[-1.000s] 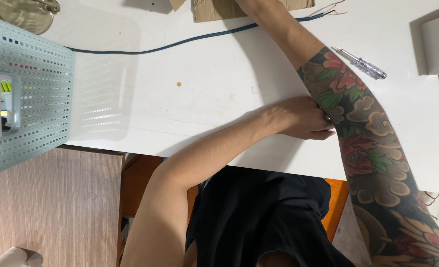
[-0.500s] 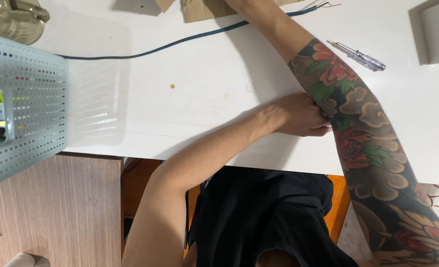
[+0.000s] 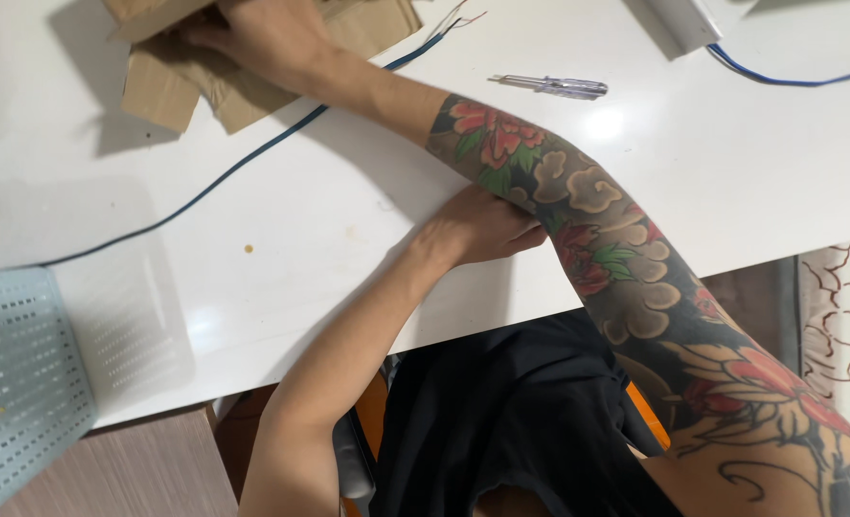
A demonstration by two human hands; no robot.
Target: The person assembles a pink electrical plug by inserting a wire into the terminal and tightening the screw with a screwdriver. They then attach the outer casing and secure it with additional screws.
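My right hand, at the end of a tattooed arm, reaches across the white table to the far left. It lies on a torn brown cardboard box, fingers curled at a flap. My left hand rests on the table with its fingers together, pressed against the underside of my right forearm. It holds nothing that I can see. A thin dark blue cable runs from under the right wrist toward the left edge.
A small screwdriver with a clear handle lies beyond the right arm. A white box and a blue wire sit at the far right. A pale perforated basket stands at the near left.
The view has swung up and left, bringing the cardboard box and my right hand into sight. The basket has slid toward the lower left corner. My left hand stays against the forearm.
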